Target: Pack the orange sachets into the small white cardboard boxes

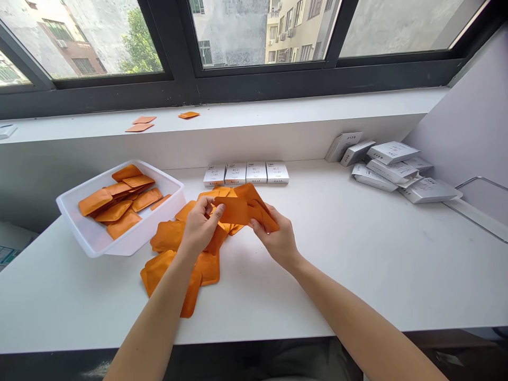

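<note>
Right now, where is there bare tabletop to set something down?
Widest: right of the right hand, below the pile of white boxes, out to the front edge. A smaller patch lies between the box row and that pile. Crowded: around the left hand, with loose orange packets and the bin.

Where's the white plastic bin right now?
In the head view, the bin sits at the left of the table, below the windowsill, just left of the loose orange packets.
</note>
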{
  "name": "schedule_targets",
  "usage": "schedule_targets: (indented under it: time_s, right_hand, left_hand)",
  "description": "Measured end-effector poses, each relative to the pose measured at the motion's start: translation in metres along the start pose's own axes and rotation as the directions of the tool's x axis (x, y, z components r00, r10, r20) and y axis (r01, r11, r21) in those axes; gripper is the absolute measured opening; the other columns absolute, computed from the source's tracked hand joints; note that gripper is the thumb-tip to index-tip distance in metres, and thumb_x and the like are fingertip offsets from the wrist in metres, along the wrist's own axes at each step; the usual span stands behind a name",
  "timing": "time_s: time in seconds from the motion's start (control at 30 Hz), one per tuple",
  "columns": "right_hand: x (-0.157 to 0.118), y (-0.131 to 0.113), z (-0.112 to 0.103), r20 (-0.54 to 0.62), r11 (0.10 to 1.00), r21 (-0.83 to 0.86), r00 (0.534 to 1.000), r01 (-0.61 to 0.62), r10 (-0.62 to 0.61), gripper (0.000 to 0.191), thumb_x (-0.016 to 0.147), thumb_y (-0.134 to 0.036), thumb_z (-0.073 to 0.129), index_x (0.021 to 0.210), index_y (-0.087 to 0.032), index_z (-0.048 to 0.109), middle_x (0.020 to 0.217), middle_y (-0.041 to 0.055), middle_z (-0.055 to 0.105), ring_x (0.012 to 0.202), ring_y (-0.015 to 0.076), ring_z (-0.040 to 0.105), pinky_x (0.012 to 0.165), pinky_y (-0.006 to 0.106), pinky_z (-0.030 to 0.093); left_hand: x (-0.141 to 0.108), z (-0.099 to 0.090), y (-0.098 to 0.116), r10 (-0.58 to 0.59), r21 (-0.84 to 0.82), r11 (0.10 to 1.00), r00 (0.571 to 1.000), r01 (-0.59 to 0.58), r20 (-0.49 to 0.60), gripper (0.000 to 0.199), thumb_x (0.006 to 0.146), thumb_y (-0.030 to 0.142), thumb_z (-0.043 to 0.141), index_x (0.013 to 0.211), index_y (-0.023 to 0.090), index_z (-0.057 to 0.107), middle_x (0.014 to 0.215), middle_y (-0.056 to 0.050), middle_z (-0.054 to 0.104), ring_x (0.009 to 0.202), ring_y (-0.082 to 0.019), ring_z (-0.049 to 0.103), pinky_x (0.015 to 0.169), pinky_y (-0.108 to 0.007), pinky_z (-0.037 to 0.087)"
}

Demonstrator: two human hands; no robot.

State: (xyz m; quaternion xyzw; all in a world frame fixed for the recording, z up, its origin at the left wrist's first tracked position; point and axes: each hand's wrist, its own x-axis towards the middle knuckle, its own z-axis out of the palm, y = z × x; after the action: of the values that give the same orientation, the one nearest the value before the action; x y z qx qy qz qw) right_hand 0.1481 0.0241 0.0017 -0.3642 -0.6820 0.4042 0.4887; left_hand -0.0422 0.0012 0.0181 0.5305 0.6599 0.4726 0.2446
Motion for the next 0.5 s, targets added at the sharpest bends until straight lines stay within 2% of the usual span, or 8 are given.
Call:
schedule_targets:
  time_s: [0.23,0.5]
  right_hand:
    - [-0.0013,0.0011,0.0008,-0.019,0.997,-0.069,1.0,0.021,-0.022,0.035,0.085,-0.025,0.057,0.12,-0.025,0.057,0.095,0.0026,0.068,0.081,0.0186,0.063,0.07,0.031,0.053]
    - [-0.0007,0.0,0.0006,-0.023,0.997,-0.072,0.999,0.025,-0.027,0.034,0.084,-0.025,0.058,0.118,-0.026,0.058,0.097,0.0026,0.069,0.079,0.0181,0.064,0.072,0.031,0.053]
  left_hand:
    - [-0.0014,0.0014,0.0013,-0.007,-0.018,1.0,0.998,0.008,0.068,0.025,0.086,0.045,0.055,0.083,0.021,0.049,0.066,0.006,0.029,0.056,-0.009,0.031,0.055,-0.021,0.03]
    - [0.0005,0.0016,-0.0001,0.006,-0.025,1.0,1.0,-0.006,0.008,0.024,0.084,0.044,0.055,0.086,0.021,0.052,0.066,0.006,0.031,0.058,-0.01,0.034,0.056,-0.021,0.031]
